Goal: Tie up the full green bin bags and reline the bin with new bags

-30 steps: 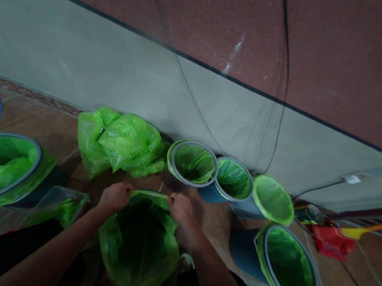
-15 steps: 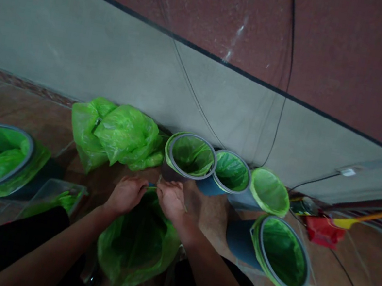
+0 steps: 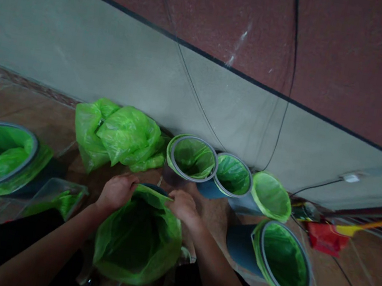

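Between my legs stands a bin, mostly covered by a bright green bin liner (image 3: pixel 140 264) whose mouth is spread wide. My left hand (image 3: pixel 117 193) is closed on the liner's far left edge. On the far right edge, my right hand (image 3: pixel 183 205) pinches the same liner. Between the two hands the liner's edge runs fairly straight, and a bit of the bin's dark blue rim (image 3: pixel 157 189) shows behind it. The inside of the liner is dark, and the bin's body is hidden beneath the plastic.
Several lined bins, including a ringed bin (image 3: pixel 193 158) and a tilted bin (image 3: pixel 284 260), stand ahead and right. Filled green bags (image 3: pixel 129 134) lie against the wall. Leftward are a large bin (image 3: pixel 31 154) and a clear box (image 3: pixel 53 188). A red dustpan (image 3: pixel 327 237) lies far right.
My hands have moved apart, left hand leftward and right hand rightward, stretching the liner's far edge between them. The liner's mouth is wider and rounder now.
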A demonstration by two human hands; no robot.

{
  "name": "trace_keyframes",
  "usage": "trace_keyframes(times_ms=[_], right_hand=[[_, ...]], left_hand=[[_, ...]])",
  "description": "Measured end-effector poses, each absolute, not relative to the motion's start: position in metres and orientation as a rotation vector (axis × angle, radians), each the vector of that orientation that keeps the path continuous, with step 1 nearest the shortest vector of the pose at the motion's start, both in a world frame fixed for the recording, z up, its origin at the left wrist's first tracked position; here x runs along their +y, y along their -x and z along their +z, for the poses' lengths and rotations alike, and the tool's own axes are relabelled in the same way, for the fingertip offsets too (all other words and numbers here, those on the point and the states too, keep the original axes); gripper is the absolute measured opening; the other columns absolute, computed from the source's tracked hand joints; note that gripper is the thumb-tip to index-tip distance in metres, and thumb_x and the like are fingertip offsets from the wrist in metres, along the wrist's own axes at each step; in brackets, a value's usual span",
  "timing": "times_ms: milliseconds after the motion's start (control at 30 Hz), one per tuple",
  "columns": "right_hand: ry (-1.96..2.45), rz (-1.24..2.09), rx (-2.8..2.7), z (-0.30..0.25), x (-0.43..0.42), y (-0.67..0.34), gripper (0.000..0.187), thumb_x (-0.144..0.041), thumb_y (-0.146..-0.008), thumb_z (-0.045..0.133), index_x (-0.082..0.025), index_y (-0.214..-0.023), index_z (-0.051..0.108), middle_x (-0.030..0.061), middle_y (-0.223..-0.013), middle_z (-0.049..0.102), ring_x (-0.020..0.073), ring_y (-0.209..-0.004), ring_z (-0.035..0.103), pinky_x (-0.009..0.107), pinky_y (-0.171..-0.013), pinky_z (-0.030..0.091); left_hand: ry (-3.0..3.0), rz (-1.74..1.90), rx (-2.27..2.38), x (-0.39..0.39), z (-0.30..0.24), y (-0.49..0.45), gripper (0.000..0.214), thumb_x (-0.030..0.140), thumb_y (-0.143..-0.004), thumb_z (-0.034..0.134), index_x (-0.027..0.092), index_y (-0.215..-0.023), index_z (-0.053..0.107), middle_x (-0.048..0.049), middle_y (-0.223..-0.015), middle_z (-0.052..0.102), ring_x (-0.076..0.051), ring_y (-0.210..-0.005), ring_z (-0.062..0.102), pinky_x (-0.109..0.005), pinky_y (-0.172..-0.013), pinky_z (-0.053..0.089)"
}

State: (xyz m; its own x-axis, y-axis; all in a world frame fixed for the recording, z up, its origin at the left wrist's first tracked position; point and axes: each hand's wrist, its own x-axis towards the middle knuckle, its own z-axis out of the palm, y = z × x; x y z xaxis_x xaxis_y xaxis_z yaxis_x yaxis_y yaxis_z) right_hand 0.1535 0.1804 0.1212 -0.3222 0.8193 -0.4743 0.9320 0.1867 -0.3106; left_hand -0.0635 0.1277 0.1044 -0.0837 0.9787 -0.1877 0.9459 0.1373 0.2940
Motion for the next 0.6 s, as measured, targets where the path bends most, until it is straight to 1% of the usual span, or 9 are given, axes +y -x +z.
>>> trace_keyframes(times_ms=[100,133,167,200,267,333,367,467,600], right_hand=[[-1.673,-0.854,2.438,0.122,0.176,-0.147,0.055,-0.031,-0.081,0.076,-0.019,-0.133,0.066,0.0115,-0.127,0.071,0.0247,-0.116,0.066,0.030,-0.095,0.048],[-1.635,-0.859,2.513,0.122,0.175,-0.144,0.059,-0.032,-0.082,0.076,-0.019,-0.138,0.062,0.0123,-0.131,0.069,0.0242,-0.120,0.064,0.030,-0.099,0.047],[-1.590,-0.854,2.576,0.121,0.175,-0.140,0.055,-0.033,-0.085,0.073,-0.019,-0.138,0.062,0.0119,-0.132,0.068,0.0234,-0.122,0.062,0.030,-0.101,0.045],[-1.554,-0.834,2.612,0.121,0.174,-0.138,0.045,-0.032,-0.090,0.068,-0.020,-0.133,0.066,0.0107,-0.128,0.070,0.0222,-0.121,0.062,0.030,-0.101,0.045],[-1.534,-0.760,2.622,0.120,0.174,-0.135,0.026,-0.028,-0.096,0.057,-0.022,-0.114,0.075,0.0082,-0.115,0.074,0.0198,-0.112,0.065,0.027,-0.096,0.045],[-1.569,-0.675,2.593,0.120,0.176,-0.135,0.029,-0.025,-0.100,0.049,-0.021,-0.099,0.077,0.0077,-0.105,0.076,0.0182,-0.101,0.067,0.026,-0.088,0.046],[-1.591,-0.641,2.581,0.120,0.177,-0.136,0.031,-0.024,-0.100,0.047,-0.021,-0.096,0.077,0.0079,-0.103,0.076,0.0178,-0.096,0.068,0.026,-0.085,0.046],[-1.645,-0.591,2.546,0.117,0.180,-0.140,0.032,-0.023,-0.100,0.046,-0.018,-0.098,0.078,0.0095,-0.105,0.077,0.0188,-0.093,0.069,0.026,-0.082,0.047],[-1.708,-0.621,2.394,0.108,0.184,-0.148,0.031,-0.017,-0.097,0.048,-0.016,-0.103,0.079,0.0118,-0.106,0.078,0.0221,-0.098,0.072,0.028,-0.084,0.049]], left_hand=[[-1.911,0.186,2.029,0.128,0.103,0.056,0.025,0.024,-0.096,0.046,0.019,-0.096,0.071,-0.0082,-0.103,0.075,-0.021,-0.093,0.068,-0.032,-0.086,0.047],[-1.933,0.200,2.003,0.128,0.103,0.054,0.024,0.024,-0.096,0.047,0.019,-0.096,0.071,-0.0081,-0.102,0.075,-0.021,-0.093,0.068,-0.032,-0.087,0.047],[-1.959,0.211,1.975,0.127,0.103,0.051,0.024,0.024,-0.096,0.047,0.019,-0.096,0.071,-0.0082,-0.101,0.075,-0.021,-0.093,0.068,-0.032,-0.089,0.047],[-1.983,0.216,1.953,0.127,0.103,0.048,0.025,0.024,-0.096,0.047,0.019,-0.097,0.071,-0.0083,-0.102,0.075,-0.022,-0.095,0.068,-0.033,-0.090,0.047],[-2.007,0.206,1.945,0.127,0.103,0.045,0.026,0.025,-0.097,0.046,0.019,-0.099,0.071,-0.0088,-0.103,0.075,-0.023,-0.097,0.068,-0.034,-0.092,0.046],[-1.982,0.167,1.975,0.126,0.103,0.044,0.028,0.025,-0.098,0.044,0.019,-0.101,0.071,-0.0093,-0.104,0.074,-0.023,-0.096,0.068,-0.033,-0.090,0.047],[-1.953,0.138,1.998,0.126,0.103,0.044,0.029,0.025,-0.098,0.043,0.019,-0.101,0.071,-0.0096,-0.104,0.074,-0.023,-0.095,0.069,-0.032,-0.087,0.048],[-1.876,0.052,2.050,0.126,0.100,0.049,0.031,0.024,-0.098,0.041,0.019,-0.103,0.071,-0.0101,-0.106,0.074,-0.022,-0.093,0.070,-0.030,-0.080,0.048],[-1.845,-0.023,2.071,0.126,0.091,0.059,0.031,0.018,-0.095,0.041,0.018,-0.103,0.071,-0.0106,-0.107,0.074,-0.023,-0.097,0.071,-0.030,-0.083,0.049]])
